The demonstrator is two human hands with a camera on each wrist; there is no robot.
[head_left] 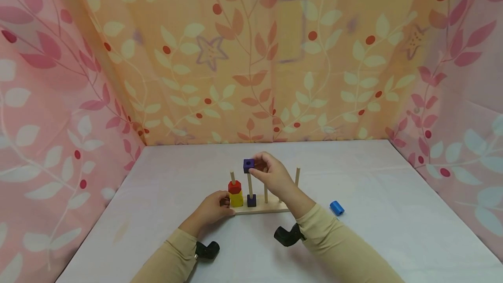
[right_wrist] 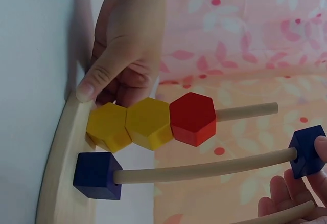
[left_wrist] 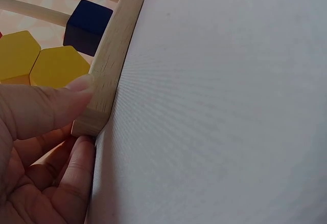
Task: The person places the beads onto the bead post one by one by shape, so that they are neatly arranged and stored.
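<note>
My left hand [head_left: 214, 208] grips the left end of a wooden peg stand [head_left: 255, 210], thumb on its front edge and fingers around the end. Between the thumb and fingers of my right hand [head_left: 273, 174] is a dark blue square block [right_wrist: 305, 152] with a hole, held at the top of the second peg [right_wrist: 204, 170]. The peg's tip meets the hole; how far it enters is hard to see. Another dark blue block [right_wrist: 94, 175] sits at the foot of that peg. On the first peg, a red hexagonal block [right_wrist: 193, 119] tops two yellow hexagonal blocks [right_wrist: 148, 123].
A bright blue rounded block [head_left: 336, 208] lies on the white tabletop to the right of the stand. More pegs, including the far right peg [head_left: 297, 177], rise from the base, partly behind my right hand. Flowered cloth [head_left: 251, 77] hangs behind and at both sides.
</note>
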